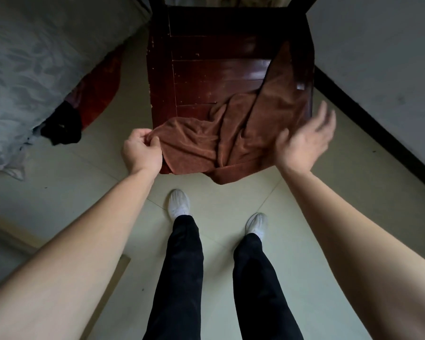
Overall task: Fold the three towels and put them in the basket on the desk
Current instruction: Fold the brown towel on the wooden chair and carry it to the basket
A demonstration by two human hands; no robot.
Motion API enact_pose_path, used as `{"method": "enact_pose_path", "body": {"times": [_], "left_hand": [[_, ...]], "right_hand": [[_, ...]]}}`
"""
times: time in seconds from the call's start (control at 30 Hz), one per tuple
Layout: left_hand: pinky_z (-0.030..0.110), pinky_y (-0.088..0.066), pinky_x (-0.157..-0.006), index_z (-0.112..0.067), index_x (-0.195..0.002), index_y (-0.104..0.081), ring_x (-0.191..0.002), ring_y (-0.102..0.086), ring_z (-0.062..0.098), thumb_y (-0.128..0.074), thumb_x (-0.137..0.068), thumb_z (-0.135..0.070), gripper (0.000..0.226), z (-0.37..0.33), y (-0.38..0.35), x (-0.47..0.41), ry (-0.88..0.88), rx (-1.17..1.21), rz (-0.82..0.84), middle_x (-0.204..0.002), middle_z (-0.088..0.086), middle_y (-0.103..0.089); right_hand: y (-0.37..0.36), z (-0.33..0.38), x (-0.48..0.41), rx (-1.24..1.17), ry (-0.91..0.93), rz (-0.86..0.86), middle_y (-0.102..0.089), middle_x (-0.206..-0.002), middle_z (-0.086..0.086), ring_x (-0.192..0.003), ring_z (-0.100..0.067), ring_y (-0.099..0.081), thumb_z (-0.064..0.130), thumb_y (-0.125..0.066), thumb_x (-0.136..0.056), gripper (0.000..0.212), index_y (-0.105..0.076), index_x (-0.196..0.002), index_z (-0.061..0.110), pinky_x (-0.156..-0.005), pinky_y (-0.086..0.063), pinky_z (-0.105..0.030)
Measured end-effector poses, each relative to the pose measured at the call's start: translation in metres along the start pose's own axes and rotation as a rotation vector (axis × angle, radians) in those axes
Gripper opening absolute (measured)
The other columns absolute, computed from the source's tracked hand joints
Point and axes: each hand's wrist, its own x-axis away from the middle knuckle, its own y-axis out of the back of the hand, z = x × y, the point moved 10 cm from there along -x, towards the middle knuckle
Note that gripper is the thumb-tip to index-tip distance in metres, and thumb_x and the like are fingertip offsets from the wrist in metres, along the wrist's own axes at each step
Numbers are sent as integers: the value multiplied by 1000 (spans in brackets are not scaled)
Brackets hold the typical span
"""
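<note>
A brown towel point(206, 141) lies rumpled across the near end of a dark red wooden desk point(206, 67), its front edge hanging a little over the desk's rim. My left hand point(141, 149) pinches the towel's near-left corner at the desk's left front corner. My right hand point(304, 141) hovers open, fingers spread, just off the towel's right side near the desk's right front corner, holding nothing. No basket and no other towels are in view.
A bed with grey patterned bedding point(30, 69) stands to the left, with dark and red cloth point(66, 123) beside it. A white wall with black skirting point(368, 114) runs on the right. My legs and white shoes point(179, 203) stand on pale floor tiles.
</note>
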Motion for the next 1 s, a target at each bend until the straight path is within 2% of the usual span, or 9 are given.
{"method": "enact_pose_path", "body": {"times": [0.13,0.23,0.27,0.33,0.43,0.53,0.67,0.87,1.0], "left_hand": [[41,-59,-79,-25,-90,-60,-73,-64,18,-66,-87,-11,15,1,4,-1,-41,-22,-15,-80,-2,-65],[40,-57,-75,-24,-90,-58,-69,-61,20,-65,-87,-11,15,-3,11,-2,-107,-64,-16,-78,1,-64],[39,-55,-74,-23,-90,-59,-68,-60,20,-64,-87,-10,15,-7,14,-3,-124,-76,-21,-78,1,-64],[36,-54,-74,-19,-93,-62,-70,-60,19,-63,-88,-9,12,-12,21,-6,-148,-109,-33,-80,1,-64],[33,-52,-75,-15,-98,-63,-74,-61,20,-61,-87,-6,14,-28,33,-6,-170,-136,-52,-84,1,-64],[34,-52,-77,-21,-95,-61,-78,-63,23,-60,-86,-4,19,-58,46,2,-198,-107,-71,-87,3,-66],[36,-53,-79,-25,-91,-60,-86,-66,27,-60,-85,-3,22,-114,71,24,-240,-74,-100,-94,9,-69],[26,-43,-73,-22,-91,-64,-81,-61,20,-58,-89,-8,15,-245,143,99,-371,-50,-183,-84,-5,-64],[24,-38,-69,-26,-89,-63,-79,-58,18,-57,-89,-9,18,-321,215,165,-469,-32,-277,-82,-7,-63]], "right_hand": [[-25,116,9,5,690,30,-43,-151,-20,-142,-43,-33,21,-55,-94,42,-59,-135,13,-113,-28,-53],[-90,163,31,316,918,492,-29,-160,-17,-150,-40,-16,24,-55,-94,58,-40,-150,19,-118,-19,-54],[-105,165,35,460,943,607,-24,-161,-17,-150,-38,-14,23,-55,-94,63,-34,-153,21,-119,-18,-53],[-110,168,36,599,967,639,-38,-151,-15,-141,-36,-32,22,-55,-94,53,-44,-146,22,-113,-30,-47],[-97,159,25,628,917,670,-60,-129,-9,-120,-32,-57,21,-58,-95,35,-59,-130,21,-96,-46,-40],[-68,145,12,613,861,687,-63,-123,-11,-112,-34,-63,35,-62,-93,35,-64,-124,19,-86,-50,-38],[17,147,-16,473,814,498,-51,-122,-15,-112,-38,-52,33,-59,-92,31,-64,-122,24,-85,-47,-42],[174,175,-28,353,833,284,-56,-109,-10,-106,-34,-53,41,-53,-98,29,-62,-113,17,-69,-39,-38],[279,199,-17,315,908,152,-57,-104,-5,-105,-31,-54,35,-53,-99,22,-62,-108,17,-68,-49,-38]]}}
